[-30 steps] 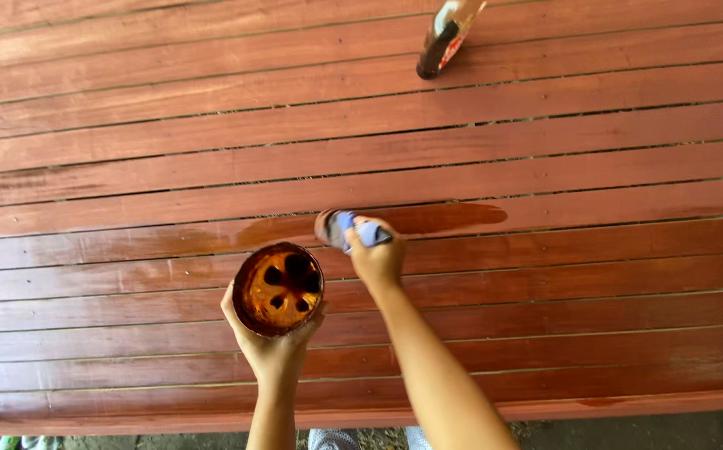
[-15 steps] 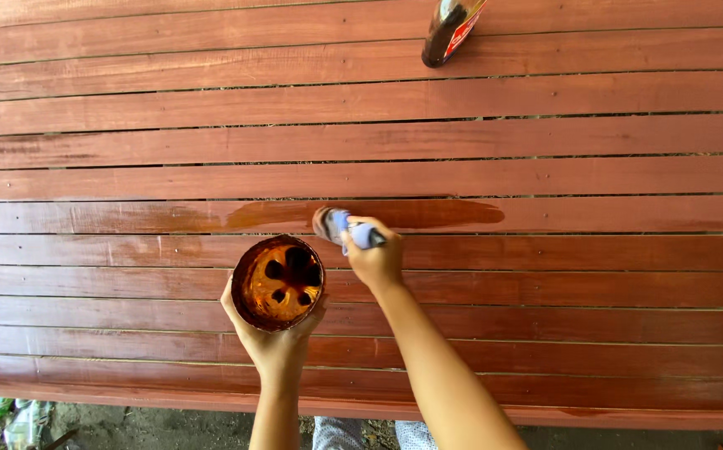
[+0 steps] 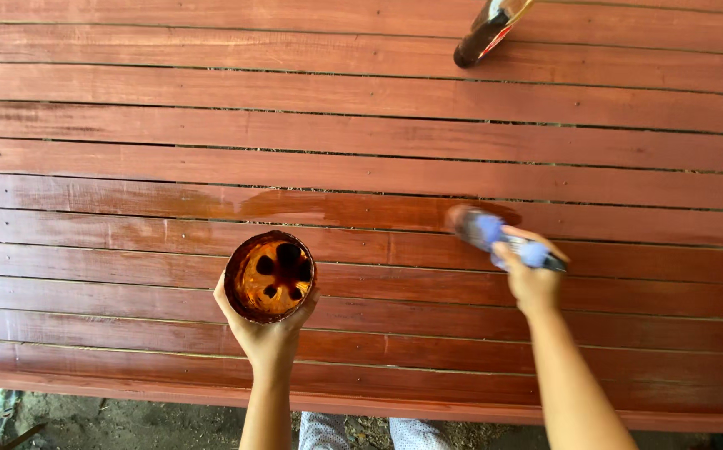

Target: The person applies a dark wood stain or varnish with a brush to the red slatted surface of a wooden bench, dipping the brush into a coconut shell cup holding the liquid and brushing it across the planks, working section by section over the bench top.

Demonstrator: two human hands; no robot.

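Reddish-brown boards (image 3: 128,125) run side to side under the camera, slatted with thin gaps, and one of them carries a darker, glossy wet streak (image 3: 336,207) through its middle. The left hand (image 3: 268,333) is wrapped from below around a cut-off container (image 3: 270,276) with amber liquid pooled in its moulded bottom, held just above the boards near the front edge. The right hand (image 3: 532,279) is closed on the blue handle of a brush (image 3: 495,237), whose bristle end lies blurred at the right tip of the wet streak.

Against the two earlier views, the brush hand has swung well to the right: it was close beside the container, and now it is well apart from it, at the far end of the streak. The glossy band reaches to where the bristles now are (the blur suggests a quick stroke). The container hand has hardly shifted.

Up at the top edge a dark bottle (image 3: 482,37) lies on the boards. Bare ground (image 3: 86,421) shows below the front edge.
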